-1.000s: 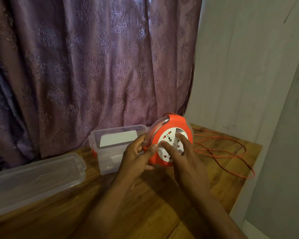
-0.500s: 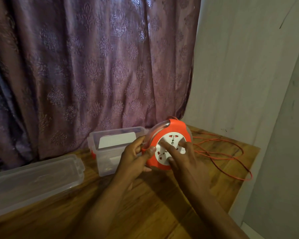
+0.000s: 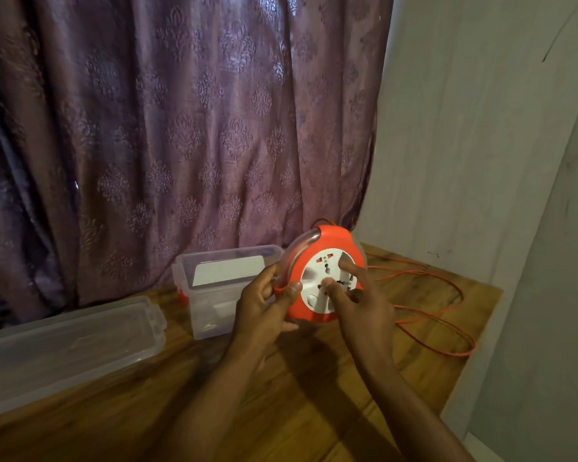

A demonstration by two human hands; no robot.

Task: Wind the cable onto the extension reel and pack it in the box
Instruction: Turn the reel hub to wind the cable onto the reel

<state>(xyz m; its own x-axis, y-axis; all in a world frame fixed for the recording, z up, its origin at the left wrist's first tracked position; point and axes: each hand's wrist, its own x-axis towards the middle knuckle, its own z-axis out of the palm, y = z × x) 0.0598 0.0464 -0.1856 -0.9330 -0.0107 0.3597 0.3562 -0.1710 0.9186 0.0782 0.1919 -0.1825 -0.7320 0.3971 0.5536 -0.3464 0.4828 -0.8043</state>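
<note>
Left hand (image 3: 264,305) clamps rim of extension reel (image 3: 324,275), thumb hooked on orange edge. Right hand (image 3: 357,301) nearer socket face, straight fingers pressing white disc to crank it. Reel held upright just above surface (image 3: 281,411), face toward person, axle pointing at camera. Cable (image 3: 431,315) trails loose right of reel, box (image 3: 221,288) left of reel, lid (image 3: 67,341) further left. Versus half second back: fingers rotated round disc, cable loops bit tighter.

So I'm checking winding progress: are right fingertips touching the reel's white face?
Touching: head view shows right hand fingertips pressed on the reel face.
</note>
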